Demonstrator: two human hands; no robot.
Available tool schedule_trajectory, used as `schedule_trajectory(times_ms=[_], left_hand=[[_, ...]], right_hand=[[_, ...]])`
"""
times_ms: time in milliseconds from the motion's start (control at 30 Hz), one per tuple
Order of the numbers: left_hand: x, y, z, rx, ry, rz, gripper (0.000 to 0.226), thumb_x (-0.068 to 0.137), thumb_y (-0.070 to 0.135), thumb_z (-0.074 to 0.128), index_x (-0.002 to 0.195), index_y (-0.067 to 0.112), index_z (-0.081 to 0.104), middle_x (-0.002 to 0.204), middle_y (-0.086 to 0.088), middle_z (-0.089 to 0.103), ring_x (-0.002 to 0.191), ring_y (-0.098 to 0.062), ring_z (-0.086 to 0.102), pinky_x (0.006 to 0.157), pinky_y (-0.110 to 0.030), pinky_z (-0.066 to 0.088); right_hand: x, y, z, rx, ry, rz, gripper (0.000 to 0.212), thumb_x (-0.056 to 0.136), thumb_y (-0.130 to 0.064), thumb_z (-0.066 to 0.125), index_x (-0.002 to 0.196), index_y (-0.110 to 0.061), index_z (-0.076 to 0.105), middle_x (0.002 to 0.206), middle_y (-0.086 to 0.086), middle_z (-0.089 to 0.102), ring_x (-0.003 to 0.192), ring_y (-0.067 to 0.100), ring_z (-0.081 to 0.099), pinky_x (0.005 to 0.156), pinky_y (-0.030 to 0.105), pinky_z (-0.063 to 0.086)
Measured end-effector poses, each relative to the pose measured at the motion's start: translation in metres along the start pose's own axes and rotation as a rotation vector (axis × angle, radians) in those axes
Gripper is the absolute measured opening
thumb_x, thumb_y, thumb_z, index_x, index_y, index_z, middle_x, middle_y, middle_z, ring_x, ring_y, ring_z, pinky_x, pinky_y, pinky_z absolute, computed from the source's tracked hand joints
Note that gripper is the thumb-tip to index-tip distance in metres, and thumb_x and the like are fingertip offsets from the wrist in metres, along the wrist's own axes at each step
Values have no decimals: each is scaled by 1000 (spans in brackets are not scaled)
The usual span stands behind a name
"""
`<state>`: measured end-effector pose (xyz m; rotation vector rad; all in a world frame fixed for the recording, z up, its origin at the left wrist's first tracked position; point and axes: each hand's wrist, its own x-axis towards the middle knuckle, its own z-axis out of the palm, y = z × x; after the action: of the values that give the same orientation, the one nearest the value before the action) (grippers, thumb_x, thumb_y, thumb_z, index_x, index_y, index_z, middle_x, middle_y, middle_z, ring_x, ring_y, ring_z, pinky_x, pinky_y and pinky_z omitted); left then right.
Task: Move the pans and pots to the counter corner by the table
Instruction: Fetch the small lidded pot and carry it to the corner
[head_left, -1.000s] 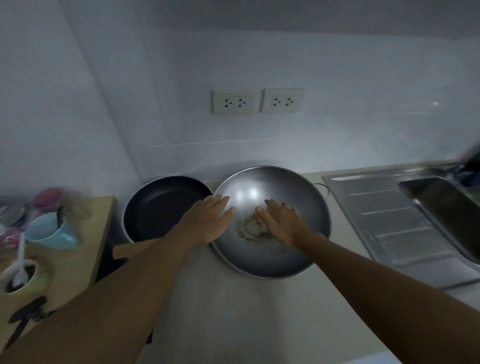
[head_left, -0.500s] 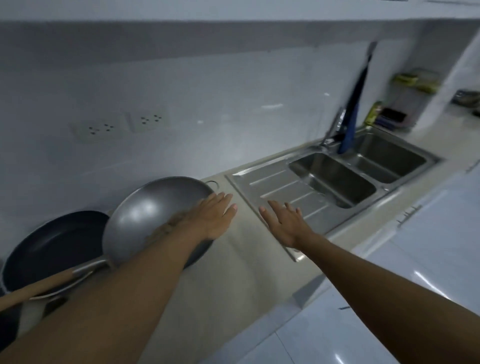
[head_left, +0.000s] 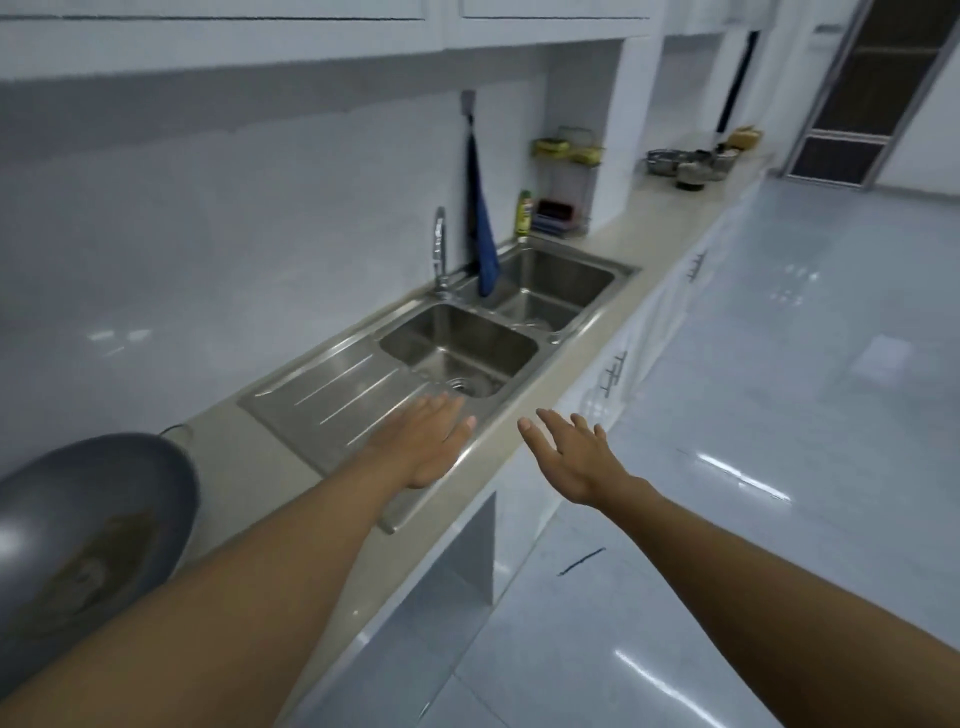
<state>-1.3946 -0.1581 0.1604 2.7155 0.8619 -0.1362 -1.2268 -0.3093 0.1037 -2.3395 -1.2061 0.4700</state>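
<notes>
Wok (head_left: 93, 519) rests behind the left hand (head_left: 426, 441), spread flat and empty like the right hand (head_left: 576, 457); step looks like fetching more, so next means walking to pots (head_left: 688, 171) far ahead of both palms.

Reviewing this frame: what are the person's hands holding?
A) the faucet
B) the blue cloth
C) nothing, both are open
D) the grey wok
C: the left hand and the right hand both reach forward with fingers straight and hold nothing, while the wok sits apart at the far left.
</notes>
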Motion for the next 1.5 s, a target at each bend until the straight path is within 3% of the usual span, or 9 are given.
schedule_trajectory(times_ms=[467, 733, 967, 1200, 1500], left_hand=[[226, 153, 2, 32, -52, 316, 66, 101, 58, 12, 158, 26, 13, 166, 5, 11, 153, -17, 8, 122, -46, 11], [350, 227, -18, 42, -64, 446, 61, 101, 57, 14, 151, 25, 31, 157, 1, 35, 142, -22, 33, 114, -48, 29], [443, 292, -7, 47, -94, 445, 66, 101, 61, 15, 158, 27, 17, 164, 4, 20, 150, -21, 21, 119, -47, 22], [545, 367, -8, 44, -82, 419, 66, 101, 59, 14, 158, 25, 18, 165, 4, 19, 151, -18, 18, 120, -44, 20], [663, 453, -6, 46, -72, 382, 64, 102, 56, 14, 157, 23, 20, 162, 4, 25, 148, -19, 24, 117, -43, 24]], right_hand=[[68, 169, -131, 58, 179, 301, 102, 81, -87, 7, 157, -23, 29, 161, 3, 35, 154, 28, 11, 124, 51, 2], [145, 238, -195, 60, 263, 388, 99, 83, -85, 8, 157, -22, 31, 161, 2, 35, 153, 29, 15, 124, 51, 4], [205, 311, -239, 66, 272, 413, 90, 90, -80, 11, 156, -23, 32, 162, 0, 35, 152, 28, 19, 124, 51, 5], [277, 406, -309, 49, 264, 380, 95, 86, -82, 7, 155, -23, 34, 160, 2, 38, 151, 27, 22, 124, 52, 8], [363, 508, -393, 57, 209, 339, 84, 93, -77, 15, 155, -23, 35, 158, 4, 41, 149, 29, 28, 123, 52, 15]])
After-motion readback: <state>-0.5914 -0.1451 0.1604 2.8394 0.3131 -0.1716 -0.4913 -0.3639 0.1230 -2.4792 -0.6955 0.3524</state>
